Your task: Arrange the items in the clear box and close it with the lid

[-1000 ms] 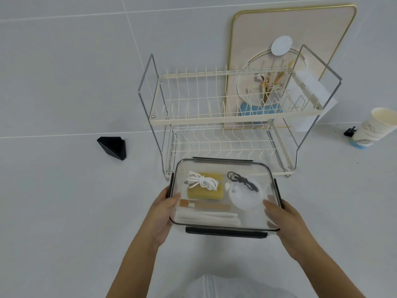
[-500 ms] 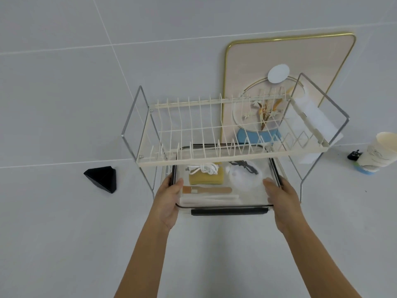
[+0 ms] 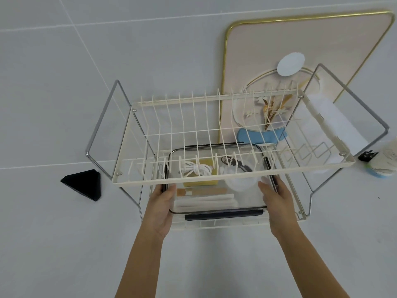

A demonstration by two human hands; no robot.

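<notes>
Against the short sides of the clear box (image 3: 217, 203) lie both sets of fingers, held straight and close together: the left hand (image 3: 160, 208) flat on the left wall, the right hand (image 3: 277, 203) on the right, thumbs up on the lid (image 3: 247, 201). Closed, the box sits on the lower shelf of the dish rack (image 3: 232, 173), under its upper tier. Inside lie a white cord (image 3: 198, 168), a yellow sponge (image 3: 200, 181) and white rolls (image 3: 204, 201). Its walls look stiff, smooth and probably slippery; the load seems light. Two-sided holds near the black latch (image 3: 223, 216) suit best.
</notes>
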